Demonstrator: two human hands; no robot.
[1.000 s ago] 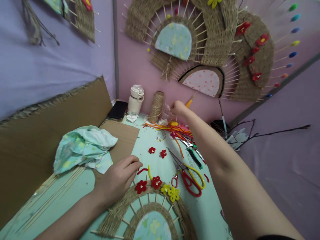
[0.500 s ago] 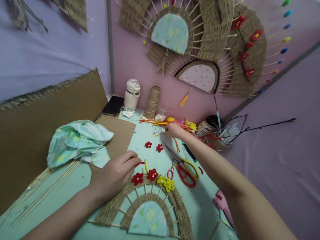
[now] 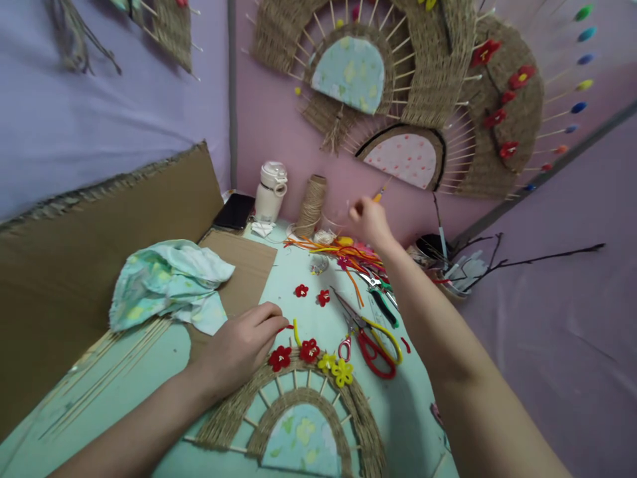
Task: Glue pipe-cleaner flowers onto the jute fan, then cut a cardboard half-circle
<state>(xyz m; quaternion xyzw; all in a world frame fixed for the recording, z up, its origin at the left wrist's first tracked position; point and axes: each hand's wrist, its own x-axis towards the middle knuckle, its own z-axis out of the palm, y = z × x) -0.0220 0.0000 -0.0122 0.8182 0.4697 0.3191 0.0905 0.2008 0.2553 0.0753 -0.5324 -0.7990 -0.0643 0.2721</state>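
Half-round fan of tan twine woven over pale sticks [image 3: 304, 398]: lies flat on the pale green tabletop [image 3: 288, 269], bottom centre, directly before the person. Its middle is a blue-green flowered cloth panel [image 3: 301, 438]. Along the top of the outer band sit two fuzzy red flowers [image 3: 280, 358] and, to their right, two fuzzy yellow flowers [image 3: 343, 373].

Left hand [image 3: 249, 338]: palm down by the fan's upper left edge, fingers bent and close together. Fingertips at a short fuzzy red strip [image 3: 286, 327]; cannot tell whether they pinch it. A short fuzzy yellow strip [image 3: 296, 332] stands just beside.

Right hand [image 3: 369, 220]: raised beyond the loose heap of orange and red fuzzy stems [image 3: 343, 249], fingers curled in; whether it grips anything cannot be told.

Beyond the fan, two smaller red flowers [image 3: 301, 291] lie apart. Right of these, large scissors with red and yellow handles [image 3: 377, 355], touching or just beside small pink-handled scissors [image 3: 345, 349]; near them, green-handled pruners [image 3: 384, 309].

Far edge: cream lidded bottle [image 3: 271, 192], brown twine cone [image 3: 312, 204]. Left: crumpled blue-green cloth [image 3: 166, 285], against upright brown cardboard [image 3: 109, 252].
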